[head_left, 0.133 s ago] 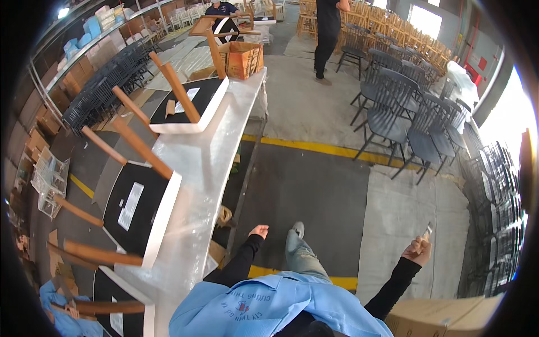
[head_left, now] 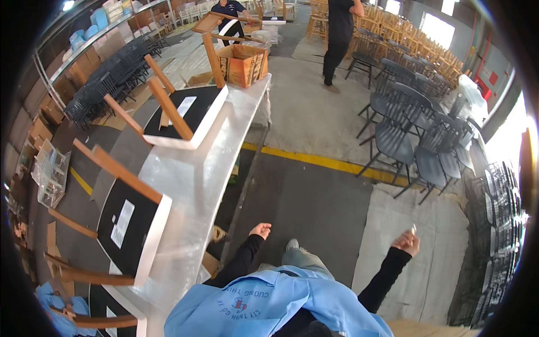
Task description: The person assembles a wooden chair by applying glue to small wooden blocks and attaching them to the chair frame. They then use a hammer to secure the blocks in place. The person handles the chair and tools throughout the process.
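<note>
My left hand (head_left: pixel 260 230) hangs beside the long wrapped table, apart from it, its fingers slightly bent and loosely apart with nothing visible in them. Out to the right, over the pale floor sheet, my right hand (head_left: pixel 406 242) is closed round a small item (head_left: pixel 414 229) with a shiny tip; its kind is too small to make out. On the table to my left, upside-down chairs lie in a row: a near one (head_left: pixel 120 227) and a farther one (head_left: pixel 185 115), each with a black seat underside, white edge and brown wooden legs. Neither hand touches them.
An orange-printed carton (head_left: pixel 242 64) stands at the far end of the table (head_left: pixel 210 168). Dark spindle-back chairs (head_left: pixel 393 137) crowd the right, with stacked dark chairs (head_left: pixel 499 224) nearer. One person (head_left: pixel 339 39) stands ahead; another (head_left: pixel 230 17) handles a wooden frame. A blue sleeve shows lower left.
My view has shifted, and the table and chairs sit differently in it. My right hand has come in a little toward my body, still closed. The person ahead appears farther right.
</note>
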`<state>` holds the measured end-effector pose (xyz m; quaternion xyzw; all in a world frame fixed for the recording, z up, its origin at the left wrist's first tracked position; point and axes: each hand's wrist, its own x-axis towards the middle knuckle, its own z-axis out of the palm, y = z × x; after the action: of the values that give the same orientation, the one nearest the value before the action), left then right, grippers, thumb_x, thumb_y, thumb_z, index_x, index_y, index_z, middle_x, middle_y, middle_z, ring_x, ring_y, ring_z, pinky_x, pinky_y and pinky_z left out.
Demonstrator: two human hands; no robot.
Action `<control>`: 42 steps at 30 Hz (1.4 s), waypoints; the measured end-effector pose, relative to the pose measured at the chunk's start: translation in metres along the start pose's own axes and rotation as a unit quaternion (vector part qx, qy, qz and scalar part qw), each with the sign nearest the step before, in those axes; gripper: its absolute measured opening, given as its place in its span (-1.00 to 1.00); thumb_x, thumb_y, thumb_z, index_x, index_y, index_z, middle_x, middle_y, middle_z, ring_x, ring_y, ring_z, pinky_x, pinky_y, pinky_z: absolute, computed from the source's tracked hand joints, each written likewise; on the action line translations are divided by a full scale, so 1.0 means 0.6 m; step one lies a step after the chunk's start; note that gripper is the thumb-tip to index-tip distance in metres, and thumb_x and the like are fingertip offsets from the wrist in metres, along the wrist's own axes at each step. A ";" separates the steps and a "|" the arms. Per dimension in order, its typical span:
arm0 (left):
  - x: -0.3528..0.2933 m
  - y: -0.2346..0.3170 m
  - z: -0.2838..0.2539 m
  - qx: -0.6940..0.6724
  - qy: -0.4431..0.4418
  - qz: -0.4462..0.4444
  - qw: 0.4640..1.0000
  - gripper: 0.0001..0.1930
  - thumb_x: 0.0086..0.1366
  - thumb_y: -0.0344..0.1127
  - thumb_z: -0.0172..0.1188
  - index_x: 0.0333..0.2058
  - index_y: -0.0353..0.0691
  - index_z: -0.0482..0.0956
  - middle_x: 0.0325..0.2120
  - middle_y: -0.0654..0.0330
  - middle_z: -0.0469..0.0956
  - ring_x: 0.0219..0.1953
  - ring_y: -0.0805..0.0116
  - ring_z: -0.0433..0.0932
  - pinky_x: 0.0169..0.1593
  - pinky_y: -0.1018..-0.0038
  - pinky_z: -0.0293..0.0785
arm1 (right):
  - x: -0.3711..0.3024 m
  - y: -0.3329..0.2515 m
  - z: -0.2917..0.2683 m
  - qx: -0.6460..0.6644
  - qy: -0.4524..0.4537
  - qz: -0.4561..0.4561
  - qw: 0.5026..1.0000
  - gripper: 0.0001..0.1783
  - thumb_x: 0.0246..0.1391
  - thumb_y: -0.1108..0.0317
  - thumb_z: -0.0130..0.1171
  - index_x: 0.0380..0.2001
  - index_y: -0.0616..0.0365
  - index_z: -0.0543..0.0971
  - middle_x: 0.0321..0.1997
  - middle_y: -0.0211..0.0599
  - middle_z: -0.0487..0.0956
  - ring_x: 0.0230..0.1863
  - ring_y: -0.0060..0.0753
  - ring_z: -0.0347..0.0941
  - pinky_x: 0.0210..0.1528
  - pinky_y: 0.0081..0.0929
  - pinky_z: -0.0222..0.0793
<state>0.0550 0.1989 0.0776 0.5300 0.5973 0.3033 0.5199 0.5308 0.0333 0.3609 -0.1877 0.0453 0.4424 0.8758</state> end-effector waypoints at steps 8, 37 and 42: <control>0.170 -0.189 -0.100 -0.196 -0.082 -0.259 0.942 -0.72 0.32 -0.10 0.13 -0.18 -0.14 0.66 -0.33 0.23 0.67 -0.35 0.43 0.59 -0.26 0.43 0.47 | 0.456 0.511 0.373 -0.106 -0.038 0.401 0.909 -0.87 0.12 0.41 -0.03 -0.27 0.15 0.28 -0.54 -0.43 0.31 -0.67 -0.69 0.18 -0.71 -0.74 0.16; 1.984 1.037 -0.232 -0.330 0.248 0.185 0.892 -0.76 0.36 -0.53 0.01 -0.04 -0.32 0.50 -0.10 0.17 0.57 -0.06 0.46 0.54 0.06 0.48 0.47 | 2.058 1.354 1.026 -0.428 -0.343 0.345 0.761 -0.72 0.16 0.35 -0.01 -0.05 0.06 0.33 -0.41 -0.20 0.49 -0.73 -0.51 0.30 -0.75 -0.65 0.28; 2.018 1.099 -0.479 -0.273 0.516 0.218 0.782 -0.78 0.36 -0.46 0.06 -0.04 -0.27 0.51 -0.12 0.23 0.57 -0.05 0.45 0.53 0.05 0.46 0.46 | 2.013 1.728 1.225 -0.435 -0.520 0.420 0.603 -0.57 0.21 0.28 0.10 0.10 0.01 0.25 -0.18 -0.21 0.52 -0.48 -0.46 0.50 -0.61 -0.60 0.45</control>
<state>0.1179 1.5693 0.3964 0.2462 0.5375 0.7869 0.1768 0.3761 1.7776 0.4454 -0.2449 -0.5421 0.7522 0.2836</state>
